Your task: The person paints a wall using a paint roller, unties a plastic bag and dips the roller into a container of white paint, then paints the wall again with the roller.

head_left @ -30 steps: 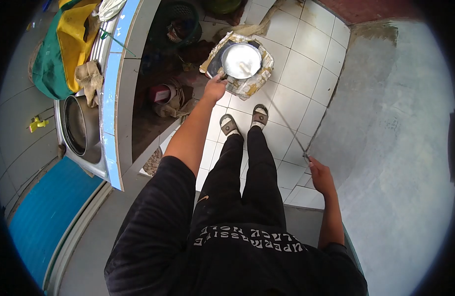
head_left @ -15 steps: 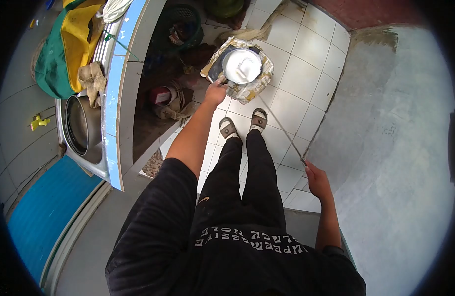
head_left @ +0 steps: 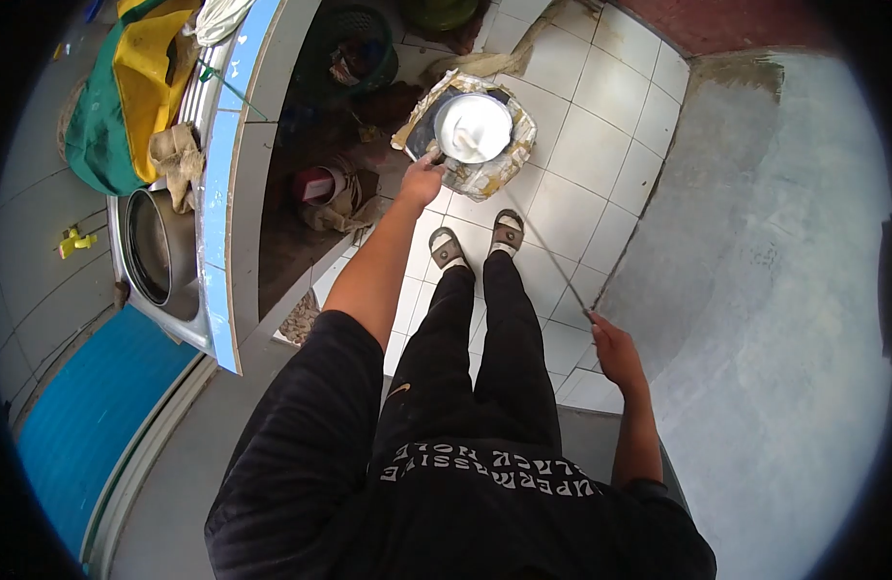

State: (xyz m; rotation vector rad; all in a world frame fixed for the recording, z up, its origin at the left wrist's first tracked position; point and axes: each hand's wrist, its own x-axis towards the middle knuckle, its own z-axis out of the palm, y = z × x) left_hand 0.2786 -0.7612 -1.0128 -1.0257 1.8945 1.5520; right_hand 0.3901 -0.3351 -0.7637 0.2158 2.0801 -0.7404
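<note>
A round bucket of white paint (head_left: 473, 128) sits in a worn cardboard box (head_left: 509, 166) with ragged, taped sides. My left hand (head_left: 423, 182) is closed at the bucket's near left edge, its fingertips partly hidden. A long thin rod (head_left: 554, 259) is gripped in my right hand (head_left: 615, 350), off to the right near the wall. The rod's far end reaches the bucket, where a white, paint-covered piece (head_left: 467, 145) lies in the paint; its shape is hard to make out.
Blue-edged counter (head_left: 219, 208) runs along the left, bearing a metal sink (head_left: 154, 246) and a green and yellow bag (head_left: 141, 97). Beneath it are a dark basket (head_left: 354, 58) and a red-and-white container (head_left: 320, 188). A grey patchy wall (head_left: 775, 242) rises on the right of the tiled floor (head_left: 586, 159).
My right hand and the rod have shifted slightly left. The white piece in the paint has moved a little toward me and left. My left hand stays at the bucket's edge.
</note>
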